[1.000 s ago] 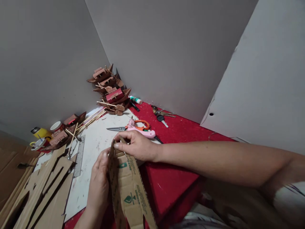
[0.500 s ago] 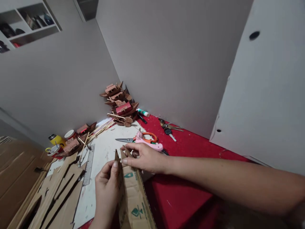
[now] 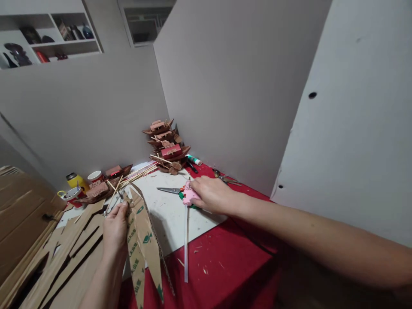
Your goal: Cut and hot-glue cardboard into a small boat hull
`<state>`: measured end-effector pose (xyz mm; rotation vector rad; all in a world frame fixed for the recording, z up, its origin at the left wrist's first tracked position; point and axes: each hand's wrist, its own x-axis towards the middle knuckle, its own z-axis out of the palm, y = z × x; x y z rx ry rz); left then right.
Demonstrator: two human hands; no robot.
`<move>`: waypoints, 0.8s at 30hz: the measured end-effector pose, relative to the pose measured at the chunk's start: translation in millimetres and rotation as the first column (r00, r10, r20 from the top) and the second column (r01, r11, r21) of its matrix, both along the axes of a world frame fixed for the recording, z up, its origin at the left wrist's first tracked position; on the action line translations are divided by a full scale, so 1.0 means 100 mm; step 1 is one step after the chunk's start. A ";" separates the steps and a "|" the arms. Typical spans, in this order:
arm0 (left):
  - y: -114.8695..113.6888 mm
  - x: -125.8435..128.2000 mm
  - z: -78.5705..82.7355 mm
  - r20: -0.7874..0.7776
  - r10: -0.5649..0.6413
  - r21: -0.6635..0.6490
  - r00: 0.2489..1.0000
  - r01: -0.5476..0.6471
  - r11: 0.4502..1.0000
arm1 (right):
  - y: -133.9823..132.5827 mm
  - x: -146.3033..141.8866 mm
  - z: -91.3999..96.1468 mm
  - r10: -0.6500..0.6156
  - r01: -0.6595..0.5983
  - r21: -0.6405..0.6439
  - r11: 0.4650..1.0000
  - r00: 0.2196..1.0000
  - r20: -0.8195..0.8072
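My left hand [image 3: 116,227] pinches the near-white board's left side cardboard piece, a long folded boat shape [image 3: 146,240] with pointed ends and green print, by its far tip. Its lower point hangs over the red cloth. My right hand [image 3: 214,194] is closed around a pink hot glue gun [image 3: 189,195], from which a long clear glue stick [image 3: 186,249] sticks out toward me. Partly under the glue gun lie scissors [image 3: 169,190], their blades pointing left and their handles mostly hidden.
Model boats [image 3: 170,151] are stacked in the corner, with thin sticks [image 3: 141,172] beside them. Cardboard scraps [image 3: 75,253] cover the left side. Cups [image 3: 74,196] and a yellow bottle [image 3: 76,181] stand behind. Keys [image 3: 227,178] and a glue tube [image 3: 194,160] lie along the right wall.
My right hand has let go of the cardboard and taken hold of the glue gun. My left hand has moved left with the cardboard piece. The view has shifted too.
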<state>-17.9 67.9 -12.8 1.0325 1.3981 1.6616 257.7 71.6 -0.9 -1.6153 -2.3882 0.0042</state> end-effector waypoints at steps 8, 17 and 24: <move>-0.10 0.13 -0.03 0.112 -0.124 0.054 0.986 0.119 0.991 | 0.16 0.02 -0.21 -0.091 0.090 -0.047 0.995 0.996 -0.017; -0.26 0.31 0.05 0.134 -0.297 0.099 0.945 0.286 0.953 | -0.14 0.27 -0.01 -0.002 -0.017 -0.016 1.000 0.623 -0.782; -0.38 0.42 0.12 0.094 -0.357 0.089 0.930 0.349 0.933 | -0.37 0.07 -0.07 -0.256 -0.302 -0.316 0.899 0.224 -0.941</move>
